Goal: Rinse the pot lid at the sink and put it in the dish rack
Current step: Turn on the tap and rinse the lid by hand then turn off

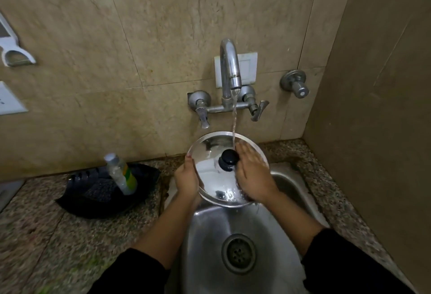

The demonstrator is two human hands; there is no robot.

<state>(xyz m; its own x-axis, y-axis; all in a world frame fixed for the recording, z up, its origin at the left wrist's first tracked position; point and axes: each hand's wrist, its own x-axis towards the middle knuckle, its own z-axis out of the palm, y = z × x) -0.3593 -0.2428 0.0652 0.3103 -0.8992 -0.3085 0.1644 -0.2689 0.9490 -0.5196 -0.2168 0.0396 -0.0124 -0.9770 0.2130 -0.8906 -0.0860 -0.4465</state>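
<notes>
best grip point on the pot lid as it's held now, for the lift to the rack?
Probably the black knob at the pot lid's centre, approached from above: it stands proud and unobstructed. The left hand pinches the wet, thin left rim; the right hand lies flat beside the knob.

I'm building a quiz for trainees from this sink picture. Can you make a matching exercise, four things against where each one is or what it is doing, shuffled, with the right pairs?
Things:
1. pot lid
2. tap
3. bottle
4. drain

Places or states:
A. leaning in the dark tray on the counter
B. at the bottom of the sink
C. held over the sink by the left hand, the right hand flat on it
D. running, on the wall

Pairs: 1-C, 2-D, 3-A, 4-B
</notes>
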